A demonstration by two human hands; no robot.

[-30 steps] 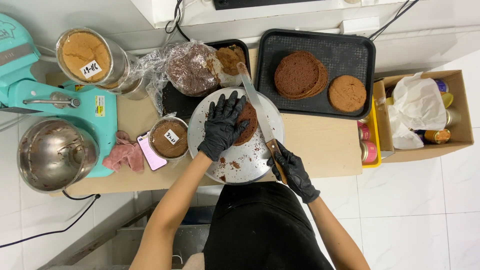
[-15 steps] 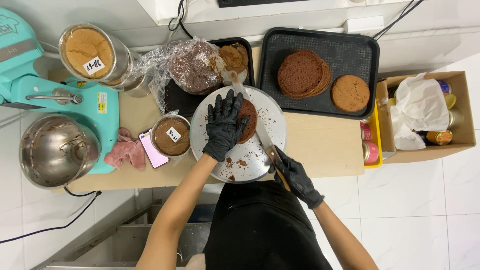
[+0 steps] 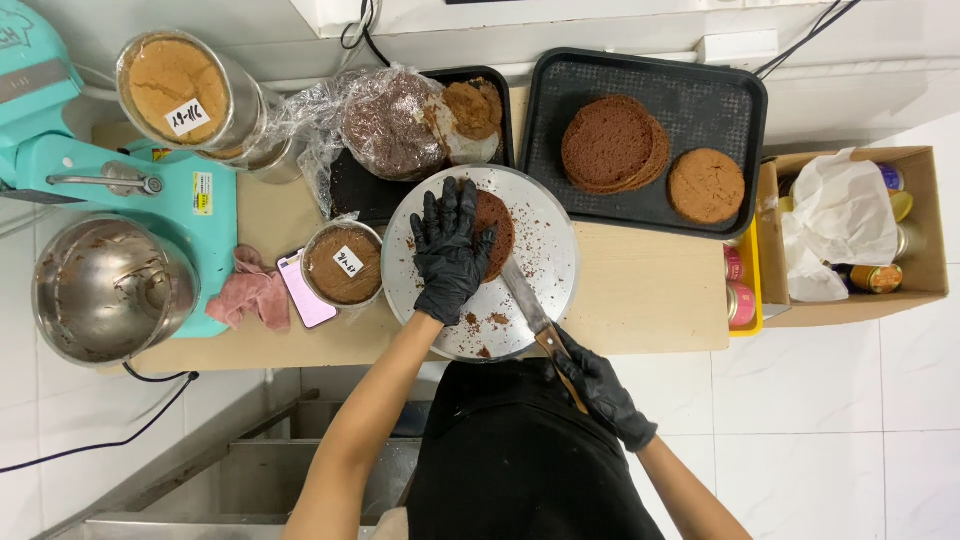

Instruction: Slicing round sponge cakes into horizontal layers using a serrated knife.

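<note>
A small round chocolate cake (image 3: 494,230) sits on a round metal turntable (image 3: 545,230). My left hand (image 3: 450,250), in a black glove, lies flat on top of the cake with fingers spread. My right hand (image 3: 600,390), also gloved, grips the wooden handle of a long knife (image 3: 528,305). The blade runs up and left into the cake's side, under my left hand. Brown crumbs are scattered over the turntable.
A black tray (image 3: 730,100) holds stacked chocolate cake layers (image 3: 612,145) and a lighter one (image 3: 706,185). Wrapped cakes (image 3: 395,125) sit behind. Left: a small tin (image 3: 343,265), phone (image 3: 305,292), pink cloth (image 3: 250,297), teal mixer (image 3: 60,170) with bowl (image 3: 105,290). Right: cardboard box (image 3: 850,230).
The knife has been drawn back toward me, so less blade reaches past the cake. My left hand stays flat on the cake.
</note>
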